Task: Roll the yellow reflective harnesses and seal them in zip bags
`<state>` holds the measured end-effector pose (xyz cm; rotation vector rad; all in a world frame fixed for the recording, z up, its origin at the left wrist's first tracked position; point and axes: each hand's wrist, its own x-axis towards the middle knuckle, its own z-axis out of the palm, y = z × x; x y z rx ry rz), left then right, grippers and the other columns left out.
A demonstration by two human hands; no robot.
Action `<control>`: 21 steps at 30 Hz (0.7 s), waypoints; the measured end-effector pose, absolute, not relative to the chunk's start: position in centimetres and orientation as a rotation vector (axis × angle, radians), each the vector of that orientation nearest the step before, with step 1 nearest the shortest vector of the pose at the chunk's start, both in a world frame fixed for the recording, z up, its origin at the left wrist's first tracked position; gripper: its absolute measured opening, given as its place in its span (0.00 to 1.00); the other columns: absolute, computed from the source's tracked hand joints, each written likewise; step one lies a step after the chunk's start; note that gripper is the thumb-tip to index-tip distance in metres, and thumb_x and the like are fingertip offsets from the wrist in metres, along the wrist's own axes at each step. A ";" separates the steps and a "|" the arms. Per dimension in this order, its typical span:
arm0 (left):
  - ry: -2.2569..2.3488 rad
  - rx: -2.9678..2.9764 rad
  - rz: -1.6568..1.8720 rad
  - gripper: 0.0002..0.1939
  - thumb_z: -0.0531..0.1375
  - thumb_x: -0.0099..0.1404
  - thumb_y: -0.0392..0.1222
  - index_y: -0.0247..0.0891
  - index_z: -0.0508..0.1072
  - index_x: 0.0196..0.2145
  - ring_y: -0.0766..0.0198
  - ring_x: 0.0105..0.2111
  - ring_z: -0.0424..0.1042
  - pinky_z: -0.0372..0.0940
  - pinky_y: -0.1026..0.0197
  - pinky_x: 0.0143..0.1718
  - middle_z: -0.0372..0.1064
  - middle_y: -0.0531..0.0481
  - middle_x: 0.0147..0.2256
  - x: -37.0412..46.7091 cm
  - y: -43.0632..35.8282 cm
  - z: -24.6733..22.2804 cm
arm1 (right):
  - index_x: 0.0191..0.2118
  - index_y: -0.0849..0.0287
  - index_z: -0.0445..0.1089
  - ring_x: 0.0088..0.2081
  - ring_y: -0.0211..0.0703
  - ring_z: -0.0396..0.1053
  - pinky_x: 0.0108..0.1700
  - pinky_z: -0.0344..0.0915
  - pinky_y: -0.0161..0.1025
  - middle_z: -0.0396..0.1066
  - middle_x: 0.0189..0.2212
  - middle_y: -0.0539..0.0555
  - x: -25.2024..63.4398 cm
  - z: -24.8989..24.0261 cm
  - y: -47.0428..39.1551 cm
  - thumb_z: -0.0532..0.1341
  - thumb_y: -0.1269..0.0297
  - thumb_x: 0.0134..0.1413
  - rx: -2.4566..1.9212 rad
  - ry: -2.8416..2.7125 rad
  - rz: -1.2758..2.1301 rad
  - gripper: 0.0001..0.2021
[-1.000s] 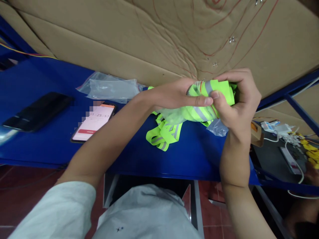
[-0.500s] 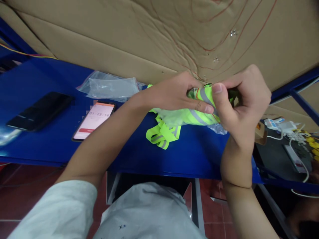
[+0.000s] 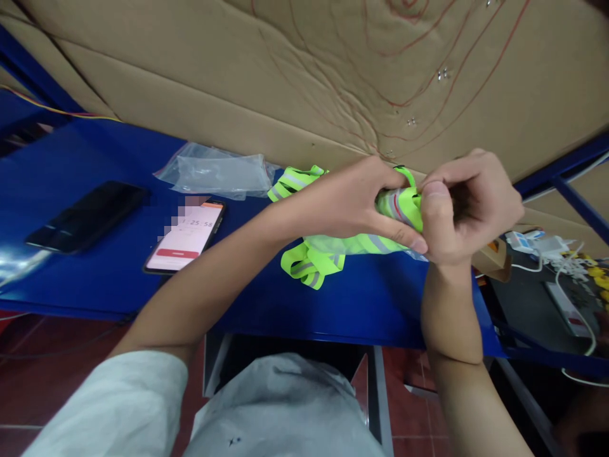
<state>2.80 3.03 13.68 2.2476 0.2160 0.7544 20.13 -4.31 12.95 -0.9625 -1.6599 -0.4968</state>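
Observation:
Between my hands is a bundle of neon-yellow reflective strap (image 3: 404, 206) with grey stripes. My left hand (image 3: 347, 203) is wrapped around it, thumb stretched along its near side. My right hand (image 3: 464, 209) pinches the bundle's right end between thumb and fingers. Clear plastic shows around the lower straps, though the bag's outline is partly hidden by my hands. Below my left wrist a loose strap loop (image 3: 314, 263) lies on the blue table (image 3: 285, 311). More folded strap (image 3: 295, 181) rests behind my left forearm.
Clear plastic bags (image 3: 219, 171) lie at the back of the table. A phone with a lit timer screen (image 3: 188, 238) and a dark phone (image 3: 88, 216) are to the left. At right are a small cardboard box (image 3: 495, 260), white cables and a power bank-like slab (image 3: 566, 308).
Both hands have shifted slightly right and down in view with the bundle. More folded strap now shows behind my left forearm. My grip stays on the straps.

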 end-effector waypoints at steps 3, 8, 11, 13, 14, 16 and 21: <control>0.110 2.236 0.693 0.26 0.74 0.61 0.53 0.38 0.77 0.52 0.58 0.43 0.74 0.63 0.59 0.41 0.76 0.52 0.44 2.6 3.2 13.4 | 0.31 0.46 0.75 0.23 0.46 0.63 0.30 0.66 0.51 0.66 0.21 0.49 20.7 12.2 -4.0 0.62 0.55 0.61 -0.869 -1.617 -0.759 0.08; 0.222 2.383 0.658 0.47 0.76 0.56 0.50 0.49 0.64 0.69 0.48 0.58 0.75 0.68 0.58 0.51 0.78 0.49 0.54 2.8 4.0 11.9 | 0.18 0.50 0.67 0.13 0.43 0.56 0.19 0.60 0.46 0.53 0.11 0.49 21.5 10.0 -2.0 0.54 0.46 0.63 -0.813 -1.582 -0.916 0.25; 0.183 2.447 0.682 0.44 0.75 0.60 0.48 0.45 0.63 0.70 0.50 0.60 0.75 0.67 0.60 0.53 0.77 0.48 0.57 2.8 4.2 11.8 | 0.21 0.49 0.69 0.15 0.45 0.63 0.18 0.63 0.46 0.60 0.13 0.48 21.8 9.4 -0.9 0.55 0.47 0.62 -0.729 -1.540 -0.981 0.21; 0.176 2.467 0.747 0.40 0.73 0.64 0.47 0.40 0.64 0.69 0.52 0.60 0.75 0.66 0.60 0.55 0.75 0.46 0.61 3.1 4.0 11.9 | 0.23 0.48 0.70 0.18 0.46 0.67 0.20 0.66 0.47 0.65 0.15 0.48 22.2 9.4 -0.7 0.56 0.45 0.62 -0.752 -1.528 -0.997 0.20; 0.194 2.471 0.786 0.37 0.72 0.65 0.47 0.39 0.65 0.67 0.52 0.60 0.75 0.66 0.60 0.56 0.74 0.45 0.62 3.3 3.9 11.9 | 0.24 0.48 0.70 0.19 0.46 0.69 0.23 0.69 0.47 0.66 0.16 0.48 22.4 9.5 -0.8 0.57 0.44 0.63 -0.792 -1.536 -0.983 0.20; 0.249 2.484 0.848 0.32 0.72 0.66 0.47 0.38 0.69 0.63 0.51 0.58 0.76 0.67 0.58 0.55 0.75 0.45 0.61 3.7 3.8 11.8 | 0.27 0.49 0.73 0.23 0.46 0.71 0.33 0.74 0.51 0.68 0.20 0.49 22.6 9.8 -1.1 0.59 0.44 0.64 -0.884 -1.556 -0.903 0.19; 0.324 2.605 1.070 0.28 0.68 0.70 0.43 0.38 0.69 0.64 0.48 0.65 0.70 0.62 0.50 0.66 0.72 0.40 0.63 4.1 4.6 11.5 | 0.42 0.45 0.77 0.43 0.50 0.76 0.58 0.71 0.58 0.73 0.36 0.51 21.9 11.2 -1.3 0.61 0.46 0.68 -0.939 -1.547 -0.509 0.13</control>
